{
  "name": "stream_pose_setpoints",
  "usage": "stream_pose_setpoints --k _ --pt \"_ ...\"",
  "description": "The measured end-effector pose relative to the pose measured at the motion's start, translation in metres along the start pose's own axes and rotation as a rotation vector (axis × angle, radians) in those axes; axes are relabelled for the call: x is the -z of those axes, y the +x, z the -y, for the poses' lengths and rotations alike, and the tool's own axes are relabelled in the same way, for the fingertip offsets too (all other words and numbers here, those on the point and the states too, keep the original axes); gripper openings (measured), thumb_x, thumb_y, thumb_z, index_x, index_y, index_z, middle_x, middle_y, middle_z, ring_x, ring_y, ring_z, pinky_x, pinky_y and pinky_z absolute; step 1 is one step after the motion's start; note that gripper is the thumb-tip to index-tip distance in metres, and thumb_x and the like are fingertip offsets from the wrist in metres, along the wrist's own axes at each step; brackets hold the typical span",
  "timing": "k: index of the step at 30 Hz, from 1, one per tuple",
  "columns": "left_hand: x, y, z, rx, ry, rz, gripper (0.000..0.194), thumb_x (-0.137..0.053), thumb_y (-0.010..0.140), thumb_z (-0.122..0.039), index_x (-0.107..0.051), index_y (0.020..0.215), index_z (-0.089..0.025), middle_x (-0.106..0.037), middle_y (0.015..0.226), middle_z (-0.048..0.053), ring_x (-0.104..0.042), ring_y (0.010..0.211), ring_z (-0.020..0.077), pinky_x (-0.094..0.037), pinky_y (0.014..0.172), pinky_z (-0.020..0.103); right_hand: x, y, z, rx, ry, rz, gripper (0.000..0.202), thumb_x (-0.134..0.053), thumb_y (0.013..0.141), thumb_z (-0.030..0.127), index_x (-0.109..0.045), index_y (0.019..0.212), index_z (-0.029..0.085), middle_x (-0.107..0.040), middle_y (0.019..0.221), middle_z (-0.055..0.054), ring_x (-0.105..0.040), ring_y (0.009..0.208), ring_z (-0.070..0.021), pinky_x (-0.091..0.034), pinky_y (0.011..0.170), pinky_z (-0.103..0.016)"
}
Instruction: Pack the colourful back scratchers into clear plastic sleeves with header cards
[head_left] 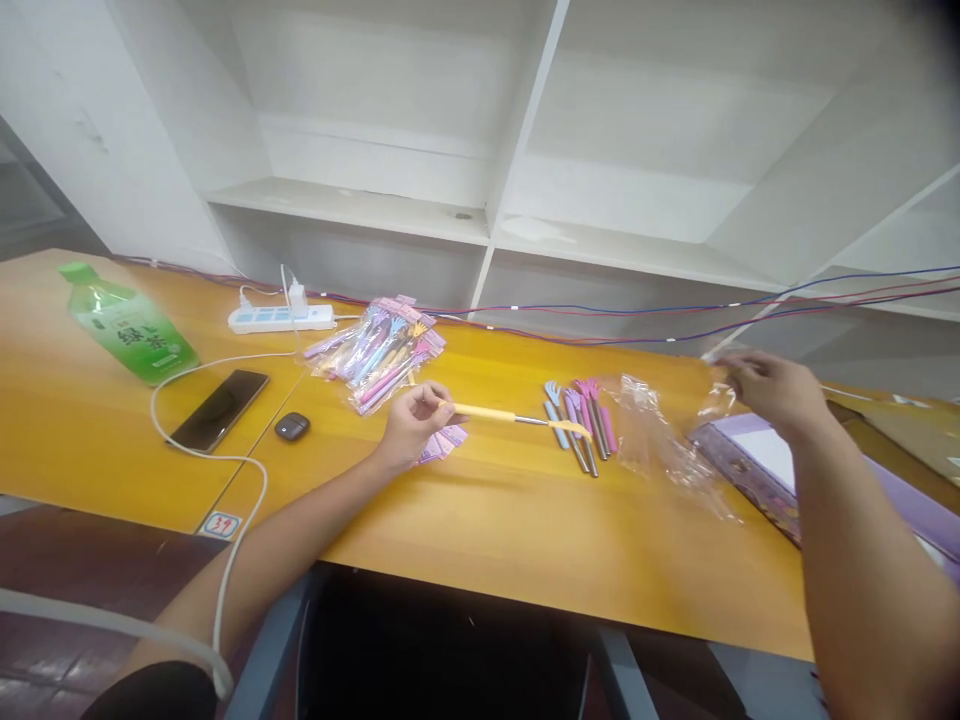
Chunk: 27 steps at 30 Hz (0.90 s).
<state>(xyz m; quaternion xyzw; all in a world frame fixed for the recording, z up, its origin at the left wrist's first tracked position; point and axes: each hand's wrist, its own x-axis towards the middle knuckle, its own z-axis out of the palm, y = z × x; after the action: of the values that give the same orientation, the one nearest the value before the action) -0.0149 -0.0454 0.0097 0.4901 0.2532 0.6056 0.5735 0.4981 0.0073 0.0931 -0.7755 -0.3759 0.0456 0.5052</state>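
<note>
My left hand pinches the end of a yellow stick with a metal shaft and a yellow hand-shaped tip pointing right. Its tip overlaps a group of unwrapped blue, purple and pink hand-shaped sticks on the table. Over at the right, my right hand is raised, fingers curled on a clear plastic wrapper. Crumpled clear wrappers lie between that hand and the sticks. A pile of sticks in clear packaging sits behind my left hand, and purple printed cards lie beside it.
On the left of the wooden table are a green bottle, a phone, a small black case, a white cable and a power strip. A purple box lies right. White shelves stand behind.
</note>
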Motion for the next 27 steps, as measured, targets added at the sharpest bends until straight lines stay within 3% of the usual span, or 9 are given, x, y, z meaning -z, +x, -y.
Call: stream_pose_setpoints --k 3,5,9,11,13,16,20,23,27 --pt "-0.002 -0.001 0.001 0.040 -0.042 -0.023 0.051 -0.089 0.073 -0.045 -0.048 0.072 -0.015 -0.054 0.096 0.000 -0.061 0.081 0.0091 -0.069 0.084 0.040 -0.007 0.002 -0.005 0.056 -0.406 0.307 0.013 -0.086 0.079 0.020 -0.074 0.073 0.018 -0.059 0.059 -0.002 -0.045 0.060 -0.0175 -0.029 0.070 -0.039" --pt "-0.003 0.000 0.001 0.052 -0.069 -0.057 0.051 -0.091 0.071 -0.043 -0.049 0.071 -0.014 -0.054 0.096 0.000 -0.062 0.082 0.0090 -0.068 0.088 0.040 -0.020 -0.007 -0.005 0.227 -0.466 0.183 0.019 -0.081 0.084 0.028 -0.075 0.098 0.016 -0.068 0.086 -0.011 -0.052 0.077 -0.0215 -0.032 0.076 -0.039" --pt "-0.001 0.003 0.002 -0.009 -0.107 -0.167 0.048 -0.091 0.071 -0.042 -0.052 0.071 -0.014 -0.054 0.098 0.000 -0.062 0.089 0.0107 -0.065 0.095 0.042 -0.056 -0.053 0.014 0.448 -0.381 -0.096 0.039 -0.057 0.091 0.016 -0.063 0.130 0.013 -0.058 0.130 -0.024 -0.053 0.113 -0.0263 -0.037 0.092 -0.042" --pt "0.001 0.006 0.003 -0.053 -0.119 -0.220 0.046 -0.090 0.072 -0.041 -0.052 0.071 -0.014 -0.054 0.099 0.000 -0.062 0.093 0.0113 -0.064 0.098 0.042 -0.074 -0.095 0.032 0.403 -0.235 0.131 0.034 -0.055 0.088 0.013 -0.066 0.120 0.014 -0.063 0.120 -0.018 -0.059 0.098 -0.0223 -0.042 0.087 -0.037" --pt "0.005 0.008 0.006 -0.077 -0.110 -0.227 0.044 -0.089 0.074 -0.039 -0.052 0.072 -0.015 -0.055 0.099 0.001 -0.063 0.096 0.0116 -0.062 0.101 0.041 -0.090 -0.149 0.050 0.285 -0.040 0.623 0.022 -0.064 0.086 0.023 -0.066 0.107 0.017 -0.066 0.098 -0.008 -0.059 0.078 -0.0176 -0.046 0.076 -0.032" --pt "0.011 0.009 0.013 -0.074 0.002 -0.097 0.041 -0.086 0.077 -0.039 -0.053 0.076 -0.016 -0.058 0.099 0.001 -0.066 0.094 0.0128 -0.062 0.096 0.040 -0.115 -0.225 0.070 0.059 0.438 1.106 0.037 -0.067 0.089 0.056 -0.056 0.084 0.021 -0.051 0.073 0.001 -0.044 0.057 -0.0113 -0.035 0.051 -0.023" --pt "0.014 0.002 0.024 -0.023 0.447 0.201 0.031 -0.077 0.086 -0.040 -0.056 0.093 -0.019 -0.064 0.096 0.003 -0.067 0.080 0.0139 -0.061 0.080 0.034 -0.141 -0.276 0.071 -0.200 0.832 0.974 0.063 -0.070 0.083 0.069 -0.026 0.067 0.026 -0.016 0.058 0.011 -0.012 0.046 -0.0063 -0.010 0.042 -0.022" --pt "0.011 -0.006 0.027 -0.085 0.941 0.405 0.028 -0.067 0.095 -0.036 -0.058 0.116 -0.021 -0.068 0.107 0.007 -0.067 0.092 0.0198 -0.056 0.089 0.038 -0.147 -0.289 0.063 -0.213 0.793 0.903 0.063 -0.070 0.083 0.067 -0.026 0.064 0.027 -0.017 0.053 0.011 -0.014 0.044 -0.0060 -0.011 0.042 -0.023" --pt "0.000 -0.013 0.023 -0.130 1.342 0.571 0.022 -0.048 0.105 -0.038 -0.058 0.102 -0.019 -0.066 0.100 0.010 -0.064 0.092 0.0246 -0.051 0.087 0.040 -0.143 -0.305 0.067 -0.232 0.698 0.957 0.060 -0.069 0.085 0.063 -0.028 0.061 0.027 -0.020 0.048 0.011 -0.018 0.041 -0.0056 -0.013 0.041 -0.024"
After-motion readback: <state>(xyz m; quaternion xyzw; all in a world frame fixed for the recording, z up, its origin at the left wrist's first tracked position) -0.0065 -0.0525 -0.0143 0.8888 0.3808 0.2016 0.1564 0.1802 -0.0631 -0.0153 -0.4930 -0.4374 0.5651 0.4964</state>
